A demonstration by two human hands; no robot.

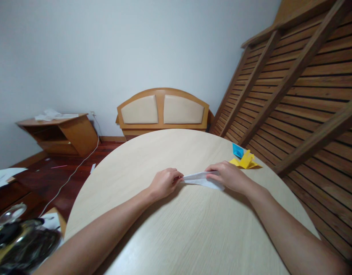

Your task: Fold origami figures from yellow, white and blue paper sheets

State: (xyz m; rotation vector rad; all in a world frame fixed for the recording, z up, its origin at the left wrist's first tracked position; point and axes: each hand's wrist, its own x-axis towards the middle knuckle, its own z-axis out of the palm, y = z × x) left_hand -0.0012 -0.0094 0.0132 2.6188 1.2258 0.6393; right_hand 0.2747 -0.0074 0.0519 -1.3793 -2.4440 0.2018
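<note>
A folded piece of white paper (199, 178) stretches between my two hands, just over the round table (176, 149). My left hand (166, 182) pinches its narrow left end between thumb and fingers. At the wider right part, my right hand (228, 175) grips it with the fingers on top and the thumb at the near side. The palm hides some of the paper's right end. Beyond my right hand lie a yellow folded-paper figure (247, 159) and a blue folded-paper piece (237, 150).
A headboard (163, 109) stands behind the table, and a slatted wooden frame (302, 95) leans along the right. At left are a low cabinet (75, 135), a white cable (67, 179) on the floor, and a dark plastic bag (35, 244) among clutter.
</note>
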